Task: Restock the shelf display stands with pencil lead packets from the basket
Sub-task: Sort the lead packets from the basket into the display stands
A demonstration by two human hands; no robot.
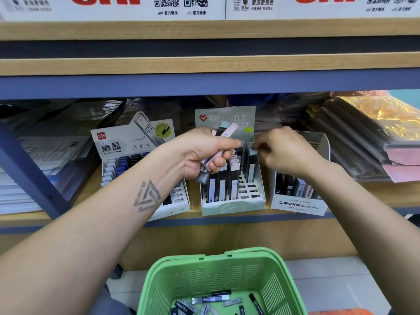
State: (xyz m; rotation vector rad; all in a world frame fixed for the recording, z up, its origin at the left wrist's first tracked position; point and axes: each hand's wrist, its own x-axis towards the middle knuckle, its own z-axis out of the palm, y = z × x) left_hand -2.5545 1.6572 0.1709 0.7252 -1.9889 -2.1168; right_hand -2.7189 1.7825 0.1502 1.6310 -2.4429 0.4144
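Note:
My left hand [204, 153] grips a bundle of pencil lead packets [223, 135], pink and dark ones, in front of the middle pale-green display stand [234, 205]. At that stand's back right row, my right hand [286, 151] pinches a grey-blue packet [252, 160] that stands upright in a slot. The stand's left rows hold several packets; its front right slots are bare. A green basket [268, 289] sits below on the floor with several loose packets [213, 301] in its bottom.
A Deli display stand [127, 142] stands to the left, partly behind my left forearm. A white Mono graph box [297, 205] with packets sits to the right. Wrapped stationery stacks [363, 133] fill the shelf's right side. A shelf board [204, 64] hangs overhead.

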